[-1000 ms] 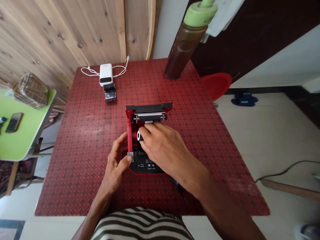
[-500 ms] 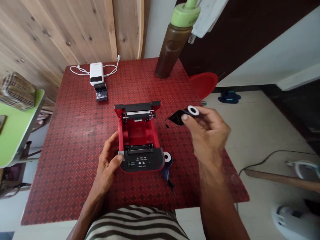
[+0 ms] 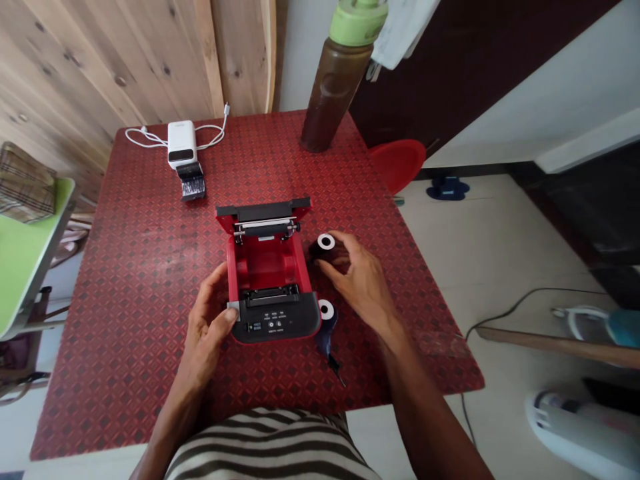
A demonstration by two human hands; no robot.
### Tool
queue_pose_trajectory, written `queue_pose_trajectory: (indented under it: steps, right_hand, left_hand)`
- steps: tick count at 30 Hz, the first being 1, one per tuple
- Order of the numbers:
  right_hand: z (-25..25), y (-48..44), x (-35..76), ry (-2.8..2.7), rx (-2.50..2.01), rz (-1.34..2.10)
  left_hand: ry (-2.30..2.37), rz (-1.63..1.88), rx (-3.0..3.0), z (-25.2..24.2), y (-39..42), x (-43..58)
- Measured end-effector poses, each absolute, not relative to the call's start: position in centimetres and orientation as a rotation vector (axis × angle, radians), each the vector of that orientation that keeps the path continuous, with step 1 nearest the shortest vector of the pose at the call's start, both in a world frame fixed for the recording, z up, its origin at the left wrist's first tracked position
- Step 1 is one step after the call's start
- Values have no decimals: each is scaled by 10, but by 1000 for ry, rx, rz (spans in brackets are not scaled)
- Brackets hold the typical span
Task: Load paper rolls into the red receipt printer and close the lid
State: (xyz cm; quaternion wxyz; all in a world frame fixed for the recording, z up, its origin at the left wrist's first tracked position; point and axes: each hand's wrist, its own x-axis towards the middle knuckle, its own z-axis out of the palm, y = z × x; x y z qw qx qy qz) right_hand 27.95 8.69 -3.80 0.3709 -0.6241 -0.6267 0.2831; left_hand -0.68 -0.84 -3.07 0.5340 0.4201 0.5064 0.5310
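Centre frame: your right grip [image 3: 363,283] closes on a dark roll [image 3: 326,245] on the bench [image 3: 150,280], just right of the open red printer [image 3: 265,267]; your left grip [image 3: 210,320] clamps its lower-left corner. Seemingly the set-down step; letting go needs the roll settled.

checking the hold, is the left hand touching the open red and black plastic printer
Touching. The head view shows the left hand on the near left corner of the open red and black plastic printer, thumb on its grey tab.
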Motion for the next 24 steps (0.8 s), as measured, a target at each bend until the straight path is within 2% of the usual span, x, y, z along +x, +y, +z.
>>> queue_pose_trajectory:
  steps: [4,9,16,21,24]
  right_hand:
    - [-27,58,301,-1621,-1678,739]
    - [-17,16,307,-1820,-1527,1014]
    - [-22,5,281,-1797,-1451,941]
    - [29,7,307,-1907,-1494,734]
    - [63,19,301,-2089,-1343,610]
  left_hand:
    - [1207,1263,983,-29,-9,-6]
    - [1195,1266,973,-26,-7,-4]
    - [1196,1283,990,-26,-7,-2]
    - [1184,1272,996,-25,-7,-2]
    - [1164,1265,985,-25,-7,-2]
